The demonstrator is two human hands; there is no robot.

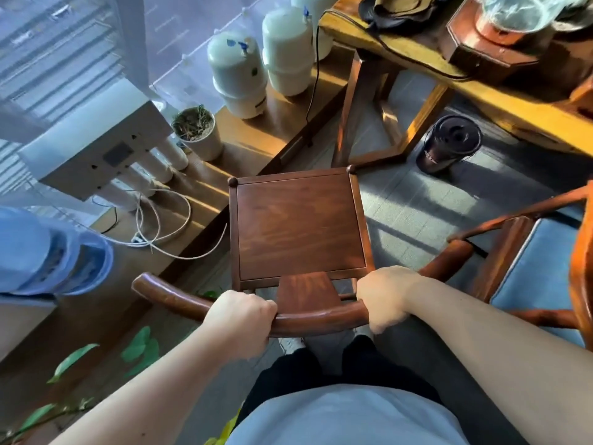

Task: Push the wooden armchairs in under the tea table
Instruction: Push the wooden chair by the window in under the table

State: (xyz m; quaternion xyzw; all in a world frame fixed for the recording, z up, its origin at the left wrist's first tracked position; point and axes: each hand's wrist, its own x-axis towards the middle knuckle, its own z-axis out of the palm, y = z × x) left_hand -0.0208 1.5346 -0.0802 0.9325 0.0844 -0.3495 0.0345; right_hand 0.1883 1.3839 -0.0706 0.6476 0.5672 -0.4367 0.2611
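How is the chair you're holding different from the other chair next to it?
The held armchair has a bare wooden seat; the other armchair on the right has a blue cushion. The left hand and right hand grip the held armchair's curved top rail; nobody touches the other armchair. The held one looks darker, the other more orange. Both are wooden with curved rails.

Tea table (500, 101) running off the top and right edges, cushioned armchair (542, 268) being cropped at right, blue water bottle (48, 252) being cut by the left edge
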